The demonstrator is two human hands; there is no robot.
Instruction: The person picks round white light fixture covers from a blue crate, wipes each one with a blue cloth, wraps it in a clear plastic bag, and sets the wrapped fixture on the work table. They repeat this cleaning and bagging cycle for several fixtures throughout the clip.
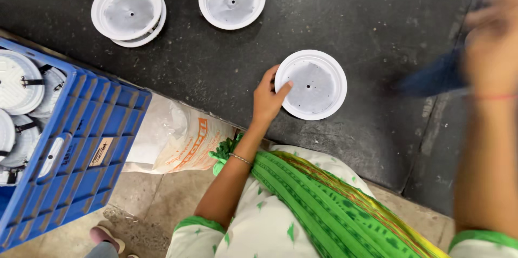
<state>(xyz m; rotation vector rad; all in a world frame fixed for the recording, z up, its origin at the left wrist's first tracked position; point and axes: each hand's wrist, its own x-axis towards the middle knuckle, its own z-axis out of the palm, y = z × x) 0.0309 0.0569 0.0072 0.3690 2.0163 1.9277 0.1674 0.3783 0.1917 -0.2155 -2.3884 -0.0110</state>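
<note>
White disc (311,84) pinched at rim by left hand (268,99); right hand (492,42) blurred, grip unclear; blue crate (81,145) nearby.

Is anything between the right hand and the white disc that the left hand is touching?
Nothing visible. The left hand holds the rim of the white disc; between it and the blurred right hand lies only bare dark table.
</note>
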